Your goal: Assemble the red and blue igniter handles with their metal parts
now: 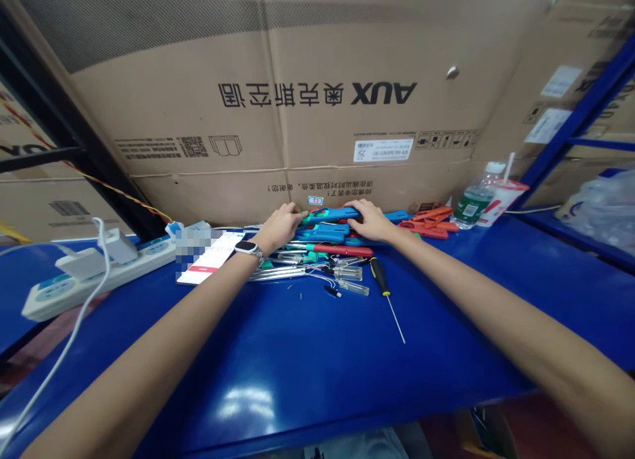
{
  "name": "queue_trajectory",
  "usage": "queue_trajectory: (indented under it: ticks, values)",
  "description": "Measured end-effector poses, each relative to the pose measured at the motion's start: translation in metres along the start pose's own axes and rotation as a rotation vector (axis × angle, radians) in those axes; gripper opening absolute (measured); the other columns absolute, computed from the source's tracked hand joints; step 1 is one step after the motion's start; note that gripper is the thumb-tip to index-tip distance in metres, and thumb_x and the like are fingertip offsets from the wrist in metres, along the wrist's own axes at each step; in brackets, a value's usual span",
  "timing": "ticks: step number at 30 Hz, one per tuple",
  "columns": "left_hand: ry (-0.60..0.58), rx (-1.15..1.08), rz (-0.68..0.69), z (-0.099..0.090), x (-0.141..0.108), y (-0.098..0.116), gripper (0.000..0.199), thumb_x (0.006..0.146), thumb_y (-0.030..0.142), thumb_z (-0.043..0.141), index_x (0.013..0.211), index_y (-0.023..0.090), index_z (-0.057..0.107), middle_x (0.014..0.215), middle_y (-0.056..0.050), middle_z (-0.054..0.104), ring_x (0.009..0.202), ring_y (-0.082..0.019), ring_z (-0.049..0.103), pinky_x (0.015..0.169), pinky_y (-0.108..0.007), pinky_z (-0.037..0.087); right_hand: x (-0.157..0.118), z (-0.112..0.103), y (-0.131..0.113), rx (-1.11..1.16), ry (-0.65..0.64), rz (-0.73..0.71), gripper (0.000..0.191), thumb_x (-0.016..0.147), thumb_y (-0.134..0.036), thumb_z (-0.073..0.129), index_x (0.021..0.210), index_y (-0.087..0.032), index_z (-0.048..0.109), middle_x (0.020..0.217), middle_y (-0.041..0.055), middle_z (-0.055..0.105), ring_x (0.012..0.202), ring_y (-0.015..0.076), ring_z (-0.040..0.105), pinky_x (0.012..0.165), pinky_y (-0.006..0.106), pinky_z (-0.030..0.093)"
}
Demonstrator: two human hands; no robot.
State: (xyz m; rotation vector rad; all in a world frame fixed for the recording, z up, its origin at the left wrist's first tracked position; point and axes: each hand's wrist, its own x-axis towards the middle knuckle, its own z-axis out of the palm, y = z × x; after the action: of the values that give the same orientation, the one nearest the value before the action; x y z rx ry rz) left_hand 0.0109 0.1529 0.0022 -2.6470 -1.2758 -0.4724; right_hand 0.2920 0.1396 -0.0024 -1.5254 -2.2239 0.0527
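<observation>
At the back of the blue table, both my hands are on a blue-handled long lighter. My left hand, with a watch on its wrist, pinches the end near the green part. My right hand grips the other end, fingers curled round it. Just below lies another blue lighter, and in front of that a red lighter. Clear lighter bodies with thin wires and metal tubes lie nearer me. A yellow-and-black screwdriver points toward the front edge.
Orange-red handle shells lie at right, beside a green-labelled bottle and a cup with a straw. A phone and a white power strip with plugs are at left. A large cardboard box stands behind the table.
</observation>
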Motion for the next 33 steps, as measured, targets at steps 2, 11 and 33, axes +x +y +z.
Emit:
queue_trajectory:
  ticks: [2, 11, 33]
  values:
    - [-0.002, 0.031, 0.018, 0.001, -0.006, 0.001, 0.045, 0.104, 0.016, 0.035, 0.14, 0.016, 0.062, 0.121, -0.016, 0.061, 0.112, -0.03, 0.057, 0.095, -0.044, 0.048, -0.009, 0.002, 0.004, 0.02, 0.006, 0.017, 0.052, 0.093, -0.027, 0.05, 0.145, -0.022, 0.054, 0.142, 0.0158, 0.057, 0.134, 0.0348, 0.05, 0.108, 0.055, 0.041]
    - [0.16, -0.022, 0.071, -0.016, 0.003, 0.023, 0.036, 0.104, 0.026, 0.04, 0.129, 0.018, 0.064, 0.128, -0.015, 0.061, 0.116, -0.032, 0.056, 0.096, -0.047, 0.047, -0.048, -0.027, 0.039, 0.031, 0.125, 0.106, 0.049, 0.089, -0.018, 0.043, 0.134, -0.022, 0.062, 0.139, 0.0143, 0.06, 0.131, 0.0328, 0.052, 0.105, 0.053, 0.043]
    - [-0.185, -0.057, 0.068, 0.049, 0.185, 0.181, 0.034, 0.078, 0.02, 0.077, 0.111, 0.013, 0.074, 0.111, -0.023, 0.073, 0.107, -0.038, 0.071, 0.09, -0.046, 0.054, -0.038, -0.054, 0.113, -0.174, -0.018, 0.407, 0.039, 0.09, -0.029, 0.06, 0.127, -0.019, 0.07, 0.128, 0.0157, 0.072, 0.129, 0.0383, 0.057, 0.112, 0.061, 0.032]
